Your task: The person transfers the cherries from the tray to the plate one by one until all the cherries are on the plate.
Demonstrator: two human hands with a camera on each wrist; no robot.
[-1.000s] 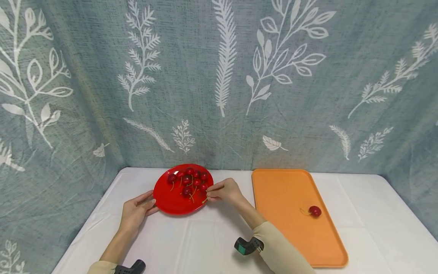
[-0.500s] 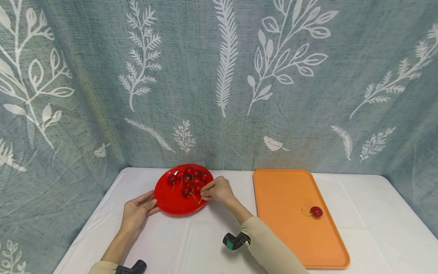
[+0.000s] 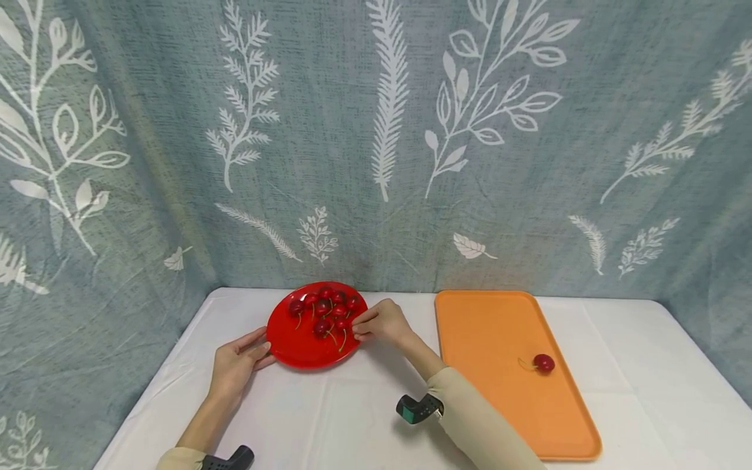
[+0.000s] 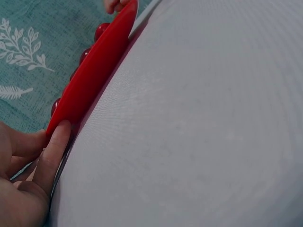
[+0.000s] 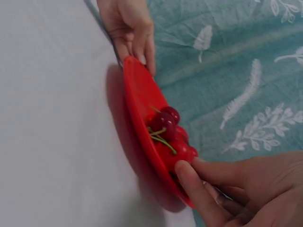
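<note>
A red plate (image 3: 294, 346) bears several dark red cherries (image 3: 322, 307) with green stems, bunched toward its back and right. My left hand (image 3: 232, 369) grips the plate's left rim; in the left wrist view, fingers (image 4: 57, 139) lie against the rim and underside. My right hand (image 3: 384, 323) is over the plate's right edge. Its thumb and index fingertips are close together beside the nearest cherry (image 3: 342, 323), whose stem lies toward the front. In the right wrist view the thumb tip appears beside a cherry (image 5: 165, 153); whether they touch cannot be seen.
An orange tray (image 3: 490, 391) lies on the white tablecloth (image 3: 352, 418) to the right, with one stemmed cherry (image 3: 543, 363) near its right side. A grey-green curtain (image 3: 329, 163) with white leaf prints hangs behind the table.
My right hand moved left over the plate with a cherry, then drew slightly right, leaving that cherry on the plate with its stem in sight. My left hand kept its place on the rim.
</note>
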